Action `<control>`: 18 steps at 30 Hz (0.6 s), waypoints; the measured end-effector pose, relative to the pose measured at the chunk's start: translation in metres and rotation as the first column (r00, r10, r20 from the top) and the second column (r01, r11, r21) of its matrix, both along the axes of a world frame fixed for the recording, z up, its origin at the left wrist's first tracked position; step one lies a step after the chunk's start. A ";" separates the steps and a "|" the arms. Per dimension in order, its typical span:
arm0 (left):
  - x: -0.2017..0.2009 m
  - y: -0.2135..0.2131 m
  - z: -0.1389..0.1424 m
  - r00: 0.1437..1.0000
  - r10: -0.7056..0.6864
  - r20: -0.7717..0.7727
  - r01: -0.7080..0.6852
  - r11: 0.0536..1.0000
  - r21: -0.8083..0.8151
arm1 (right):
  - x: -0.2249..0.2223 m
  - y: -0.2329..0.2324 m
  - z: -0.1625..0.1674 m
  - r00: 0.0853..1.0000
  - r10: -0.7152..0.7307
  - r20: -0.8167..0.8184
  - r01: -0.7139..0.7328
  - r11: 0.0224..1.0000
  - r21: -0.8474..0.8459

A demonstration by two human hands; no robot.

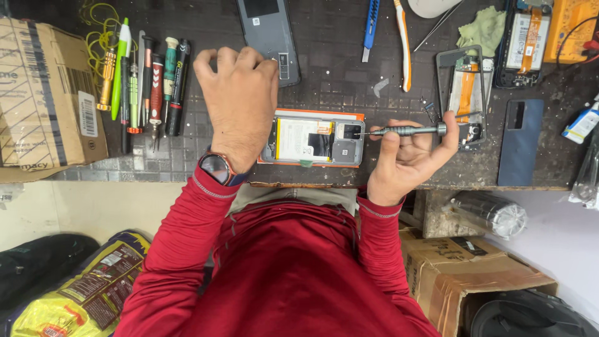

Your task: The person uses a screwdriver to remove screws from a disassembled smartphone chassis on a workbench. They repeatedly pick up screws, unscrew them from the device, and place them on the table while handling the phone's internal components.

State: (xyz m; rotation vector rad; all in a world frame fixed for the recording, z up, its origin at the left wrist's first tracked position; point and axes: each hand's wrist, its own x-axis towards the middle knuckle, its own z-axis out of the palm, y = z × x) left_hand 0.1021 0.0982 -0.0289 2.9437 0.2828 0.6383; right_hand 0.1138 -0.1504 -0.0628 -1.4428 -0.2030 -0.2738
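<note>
Dark, gridded matting covers the worktop (337,56), which runs across the upper part of the view, its near edge just in front of the person's red sleeves. A brown cardboard box (37,93) sits at the left end of the worktop. Close to the near edge, about midway along, lies the opened phone (315,140): its back cover is off, showing a pale battery, a black patch beside it, grey metal shielding and a camera block at its right end, all set in a grey frame with an orange rim along the far side. A grey back cover (269,37) lies further in, toward the far edge, and a second stripped phone frame (465,93) with an orange ribbon lies to the right. A row of screwdrivers and pens (146,87) lies beside the box.

The left hand (237,103), a watch on its wrist, rests palm down with fingers curled at the phone's left end, covering it; I cannot tell whether it grips anything. The right hand (409,156) is closed around a slim grey metal screwdriver (405,130), held level, its tip at the phone's camera corner.
</note>
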 end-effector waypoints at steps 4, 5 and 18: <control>0.001 0.004 -0.002 0.998 -0.049 -0.031 0.051 0.997 0.053 | 0.000 0.000 0.000 1.000 0.007 0.002 -0.007 1.000 0.023; 0.002 0.004 -0.003 0.997 -0.052 -0.063 0.057 0.995 0.080 | 0.000 0.000 0.000 1.000 0.011 0.000 -0.011 1.000 0.028; 0.012 0.011 0.006 0.979 -0.132 -0.156 0.170 0.951 0.257 | 0.002 0.000 -0.003 1.000 -0.007 0.015 0.007 1.000 0.006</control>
